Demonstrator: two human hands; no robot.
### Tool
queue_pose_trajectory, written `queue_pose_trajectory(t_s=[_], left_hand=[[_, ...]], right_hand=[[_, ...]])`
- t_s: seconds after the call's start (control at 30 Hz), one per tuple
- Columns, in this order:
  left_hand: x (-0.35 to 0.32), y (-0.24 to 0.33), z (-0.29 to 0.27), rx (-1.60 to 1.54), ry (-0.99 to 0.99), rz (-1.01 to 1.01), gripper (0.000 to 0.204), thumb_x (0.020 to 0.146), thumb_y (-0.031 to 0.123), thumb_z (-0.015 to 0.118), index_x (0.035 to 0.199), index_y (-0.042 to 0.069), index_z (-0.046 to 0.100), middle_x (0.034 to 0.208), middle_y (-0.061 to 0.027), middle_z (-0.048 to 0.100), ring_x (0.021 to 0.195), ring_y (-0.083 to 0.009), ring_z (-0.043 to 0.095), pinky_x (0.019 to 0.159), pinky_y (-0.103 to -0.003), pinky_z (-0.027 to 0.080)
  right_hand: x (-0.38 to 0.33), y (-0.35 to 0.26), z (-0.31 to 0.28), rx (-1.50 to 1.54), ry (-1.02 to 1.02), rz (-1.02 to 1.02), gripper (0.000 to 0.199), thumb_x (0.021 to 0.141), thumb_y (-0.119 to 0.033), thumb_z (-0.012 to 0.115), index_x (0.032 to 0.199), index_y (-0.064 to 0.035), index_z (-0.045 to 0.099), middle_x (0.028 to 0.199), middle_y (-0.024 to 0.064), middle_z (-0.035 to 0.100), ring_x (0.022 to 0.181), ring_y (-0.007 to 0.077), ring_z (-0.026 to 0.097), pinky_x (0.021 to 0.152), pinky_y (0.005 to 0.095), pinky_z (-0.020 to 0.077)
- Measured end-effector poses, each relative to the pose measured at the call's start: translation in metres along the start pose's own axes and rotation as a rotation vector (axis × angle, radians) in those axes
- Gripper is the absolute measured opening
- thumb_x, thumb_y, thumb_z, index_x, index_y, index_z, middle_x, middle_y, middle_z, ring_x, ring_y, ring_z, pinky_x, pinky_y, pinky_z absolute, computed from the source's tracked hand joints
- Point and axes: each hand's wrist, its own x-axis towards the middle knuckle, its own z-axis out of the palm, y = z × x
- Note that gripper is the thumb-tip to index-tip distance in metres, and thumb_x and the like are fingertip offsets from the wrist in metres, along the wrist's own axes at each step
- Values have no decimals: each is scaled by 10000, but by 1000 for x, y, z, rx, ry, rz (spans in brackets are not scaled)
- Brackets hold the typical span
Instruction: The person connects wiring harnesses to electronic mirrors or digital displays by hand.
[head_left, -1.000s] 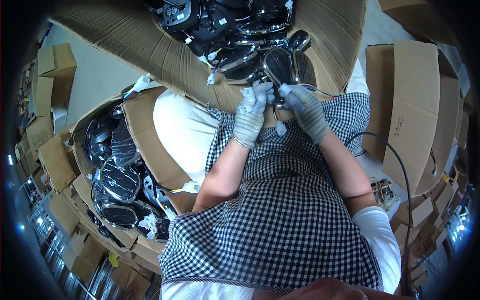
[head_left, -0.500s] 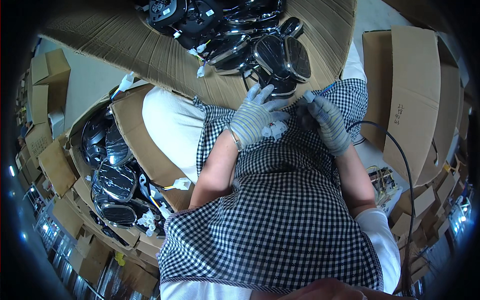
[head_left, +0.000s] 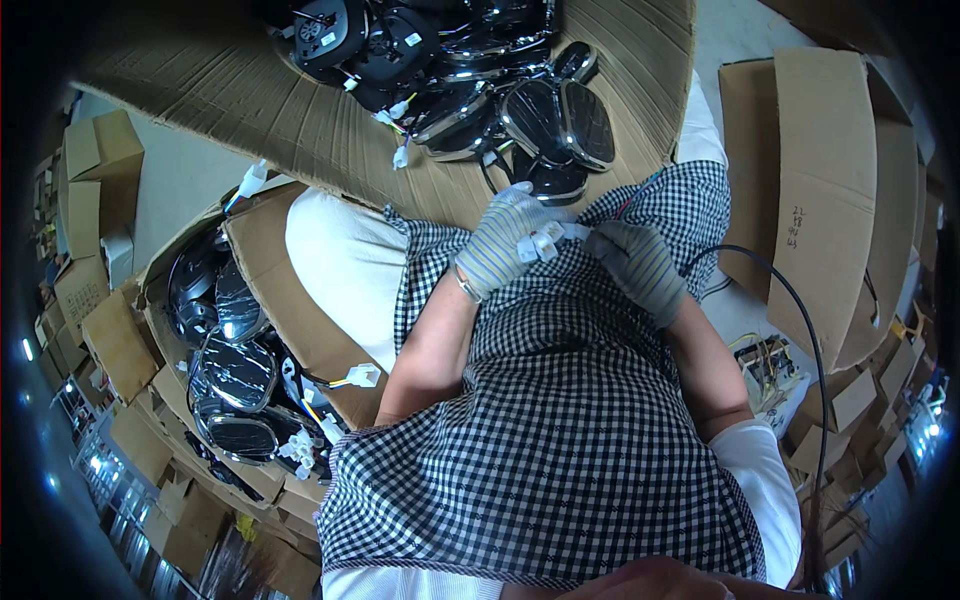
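The left grip (head_left: 498,243) clamps white connectors (head_left: 541,243) at its inner side — the right grip (head_left: 641,264) pinches a pale plug (head_left: 577,231) beside them.

Left hand (head_left: 500,243) and right hand (head_left: 640,268) (both gloved) curled, near each other; bare forearms (head_left: 437,335) angled inward.

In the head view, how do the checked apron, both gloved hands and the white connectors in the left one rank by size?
1. Checked apron
2. Left hand and right hand: too alike to rank
3. White connectors
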Motion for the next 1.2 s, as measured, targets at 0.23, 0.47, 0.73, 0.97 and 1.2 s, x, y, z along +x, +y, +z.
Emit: queue_pose_trajectory(t_s=[0.23,0.47,0.73,0.97,1.2], left_hand=[[-5,-13,13,-46,-26,-49,222,808,160,551,1001,88,632,817,-75,604,855,-251,569,849,-356,418],[-4,-13,36,21,-12,-38,234,799,269,568,943,92,621,870,-108,635,833,-285,603,752,-373,459],[-3,-13,27,-189,96,-47,238,760,208,614,956,74,636,860,-118,649,824,-299,623,736,-377,477],[-6,-7,36,-383,34,-218,333,809,230,584,1072,26,603,938,-174,639,898,-329,608,811,-399,477],[-1,-4,29,-492,87,-299,339,816,266,609,1069,41,611,955,-167,641,896,-311,615,812,-373,478]], right_hand=[[9,26,-12,767,-334,62,223,902,-223,535,795,-36,593,672,-60,486,577,8,430,503,159,341],[10,-1,-33,486,-319,336,268,884,-247,581,770,-18,661,606,-41,506,522,33,392,468,180,306],[28,-1,-36,572,-423,383,232,887,-245,593,824,-29,650,648,-49,511,561,32,424,481,172,320],[37,-5,-41,549,-465,522,174,888,-202,590,865,-34,631,685,-52,518,565,19,425,489,149,336],[57,-9,-52,368,-501,582,66,840,-81,611,849,-17,627,734,-27,584,617,43,496,547,178,406]])
